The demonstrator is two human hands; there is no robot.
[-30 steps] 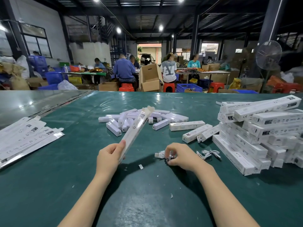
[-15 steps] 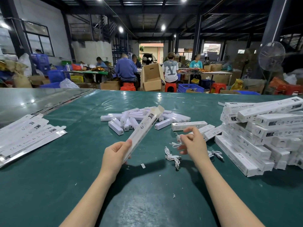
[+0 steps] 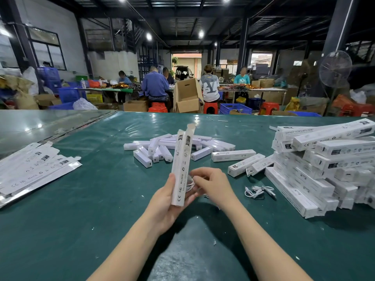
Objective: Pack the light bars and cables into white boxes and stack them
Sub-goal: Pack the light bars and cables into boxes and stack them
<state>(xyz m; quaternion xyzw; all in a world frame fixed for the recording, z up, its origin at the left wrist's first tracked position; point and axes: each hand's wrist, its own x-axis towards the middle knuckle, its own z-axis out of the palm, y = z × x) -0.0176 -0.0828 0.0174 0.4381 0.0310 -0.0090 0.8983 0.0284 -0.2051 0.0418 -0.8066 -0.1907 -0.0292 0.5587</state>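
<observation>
Box sits in the left hand, fingers wrapped round its lower end, standing nearly upright over the table w/ the top flap open at the far end (can't tell if a bar is already inside). The right hand pinches a coiled white cable right beside the box's lower half, touching it or nearly so. Main risk, imo: the coil looks loose, so it may spring apart and snag on the box edge instead of sliding in, esp. if it's fed at the end the palm covers. A one-hand grip on thin card could also squash the box or let it twist. Loose light bars lie in a heap behind, a spare cable lies off to the right, flat boxes far left. At right the stack of packed boxes looks uneven and leaning, so adding another carelessly may tip it, prob. toward the spare cable
</observation>
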